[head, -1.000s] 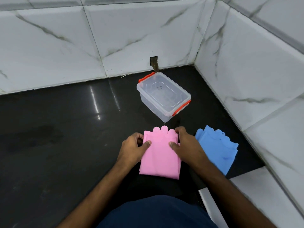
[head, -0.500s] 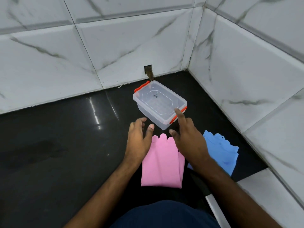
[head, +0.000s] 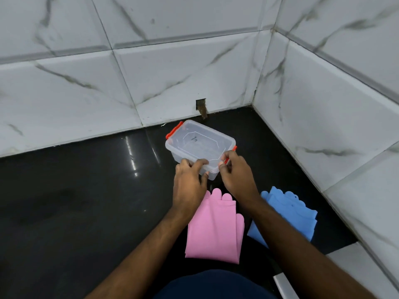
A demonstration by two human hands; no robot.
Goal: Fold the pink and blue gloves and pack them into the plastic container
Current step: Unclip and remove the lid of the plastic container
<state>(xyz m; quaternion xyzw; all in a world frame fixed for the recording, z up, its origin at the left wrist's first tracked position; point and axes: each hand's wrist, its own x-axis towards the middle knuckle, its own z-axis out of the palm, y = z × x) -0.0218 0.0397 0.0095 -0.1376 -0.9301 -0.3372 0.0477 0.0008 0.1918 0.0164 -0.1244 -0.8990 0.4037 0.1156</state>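
With our left hand (head: 190,180) and right hand (head: 234,172) gripping the clear plastic lidded container (head: 199,145), unlatching its near-right orange clip (head: 230,155) may skid it.

Both arms are bare, with no sleeves. The left hand (head: 190,182) and right hand (head: 236,175) wear nothing. Dark blue clothing (head: 213,284) shows below.

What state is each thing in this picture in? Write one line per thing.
plastic container: lid on, gripped at its near end by both hands
left hand: holds container's near corner
right hand: fingers at the red latch
pink gloves: folded, on the floor
blue gloves: folded, on the floor
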